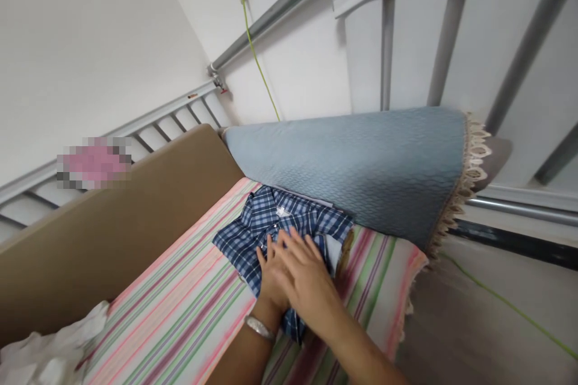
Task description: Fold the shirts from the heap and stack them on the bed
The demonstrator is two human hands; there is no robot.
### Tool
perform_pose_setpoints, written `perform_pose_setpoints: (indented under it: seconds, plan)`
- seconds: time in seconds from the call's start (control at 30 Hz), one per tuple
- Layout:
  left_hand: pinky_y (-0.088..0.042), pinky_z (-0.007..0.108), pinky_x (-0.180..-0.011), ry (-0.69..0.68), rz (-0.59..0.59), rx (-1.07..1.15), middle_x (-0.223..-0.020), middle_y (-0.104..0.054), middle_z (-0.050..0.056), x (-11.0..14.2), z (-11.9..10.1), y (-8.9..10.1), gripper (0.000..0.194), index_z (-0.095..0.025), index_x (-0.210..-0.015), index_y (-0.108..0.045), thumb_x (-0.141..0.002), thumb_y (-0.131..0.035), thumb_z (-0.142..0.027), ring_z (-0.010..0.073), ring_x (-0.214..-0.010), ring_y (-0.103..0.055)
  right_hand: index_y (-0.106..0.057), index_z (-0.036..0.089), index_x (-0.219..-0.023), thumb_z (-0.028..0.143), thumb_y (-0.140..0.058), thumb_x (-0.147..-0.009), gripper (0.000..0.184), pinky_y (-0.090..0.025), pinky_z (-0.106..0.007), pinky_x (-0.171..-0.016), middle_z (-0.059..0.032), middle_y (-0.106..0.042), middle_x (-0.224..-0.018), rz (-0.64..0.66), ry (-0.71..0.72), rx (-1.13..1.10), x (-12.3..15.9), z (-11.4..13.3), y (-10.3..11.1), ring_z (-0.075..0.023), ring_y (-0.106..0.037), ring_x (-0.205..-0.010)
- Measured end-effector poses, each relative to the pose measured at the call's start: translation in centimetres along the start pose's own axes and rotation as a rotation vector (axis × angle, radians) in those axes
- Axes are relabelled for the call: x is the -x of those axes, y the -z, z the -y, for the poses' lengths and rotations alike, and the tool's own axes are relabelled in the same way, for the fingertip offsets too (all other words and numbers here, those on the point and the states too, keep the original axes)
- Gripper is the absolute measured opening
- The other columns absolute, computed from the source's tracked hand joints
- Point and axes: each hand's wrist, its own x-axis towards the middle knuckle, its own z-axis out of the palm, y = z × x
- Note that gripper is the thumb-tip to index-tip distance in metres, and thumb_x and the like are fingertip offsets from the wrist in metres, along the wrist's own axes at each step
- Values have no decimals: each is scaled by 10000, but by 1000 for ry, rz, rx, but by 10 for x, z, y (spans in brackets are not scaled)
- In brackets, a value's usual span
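Observation:
A blue plaid shirt (253, 225) lies on the striped cover (180, 313), its collar toward the blue backrest. My left hand (273, 274), with a silver bracelet at the wrist, rests on the front of the shirt, fingers stretched out. My right hand (307, 280) partly overlaps the left one, also flat with fingers extended over the cloth. Neither hand grips the fabric. Part of the shirt's lower front is hidden under my hands and forearms. A light patch and a brownish piece show at the shirt's right side.
A padded blue cover with lace trim (352, 156) drapes over the backrest behind the shirt. Along the left runs a brown armrest (135, 222). White crumpled cloth (58, 343) lies at lower left. A green cord (257, 57) hangs from a wall socket, near radiators (406, 42).

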Motion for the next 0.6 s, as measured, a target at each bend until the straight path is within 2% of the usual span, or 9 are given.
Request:
perform_pose_setpoints:
  seconds: [0.1,0.17,0.23,0.33,0.4,0.43,0.5,0.6]
  plan:
    - [-147,662,-1066,40,60,151,-1551,-123,40,-1,-2,9,656,-340,-1444,-176,-849,-389,-515,368,-1401,-84,-499,112,-1312,384,-444,-890,505,-256,-516,-1084,-167,-373,-1438,57,-333,166,-6,-26,-13,-311,-267,-1358]
    - [-114,655,-1077,41,109,276,-1547,-148,42,-2,3,19,642,-325,-1429,-254,-841,-390,-545,353,-1405,-77,-498,89,-1311,413,-440,-888,536,-236,-487,-1096,-179,-354,-1445,88,-419,233,-6,-40,-19,-310,-261,-1360]
    - [-142,609,-1097,28,113,368,-1527,-233,38,-4,15,31,587,-310,-1396,-338,-856,-368,-538,309,-1407,-127,-490,102,-1321,417,-429,-891,537,-220,-470,-1102,-164,-342,-1456,90,-418,263,-4,-46,-22,-299,-255,-1364]
    - [-184,540,-1113,107,-37,389,-1501,-305,51,-19,40,50,513,-259,-1352,-414,-901,-306,-478,252,-1405,-171,-481,116,-1330,427,-409,-897,538,-220,-467,-1099,-149,-342,-1460,68,-406,267,-1,-44,-24,-291,-255,-1365]
    - [-187,562,-1102,192,-120,340,-1517,-264,60,-40,53,58,525,-252,-1378,-371,-911,-273,-471,272,-1408,-147,-475,116,-1334,432,-404,-899,543,-214,-469,-1101,-148,-337,-1462,60,-407,257,0,-42,-24,-289,-252,-1367]
    - [-185,591,-1090,215,-121,313,-1527,-236,59,-52,57,59,545,-263,-1399,-331,-908,-268,-489,295,-1408,-132,-472,113,-1336,434,-406,-898,547,-211,-470,-1102,-151,-332,-1464,61,-414,252,0,-42,-24,-290,-250,-1367]
    - [-171,645,-1065,223,-76,265,-1541,-187,45,-78,58,54,600,-295,-1423,-273,-883,-274,-557,343,-1405,-101,-468,109,-1340,435,-412,-895,554,-209,-474,-1103,-156,-319,-1468,71,-436,250,-1,-42,-24,-294,-244,-1369]
    - [-149,685,-1044,196,47,235,-1547,-162,22,-109,50,32,659,-324,-1425,-260,-845,-265,-638,379,-1398,-85,-463,116,-1346,437,-424,-889,560,-212,-472,-1103,-149,-306,-1474,92,-461,265,-2,-43,-24,-293,-243,-1370]
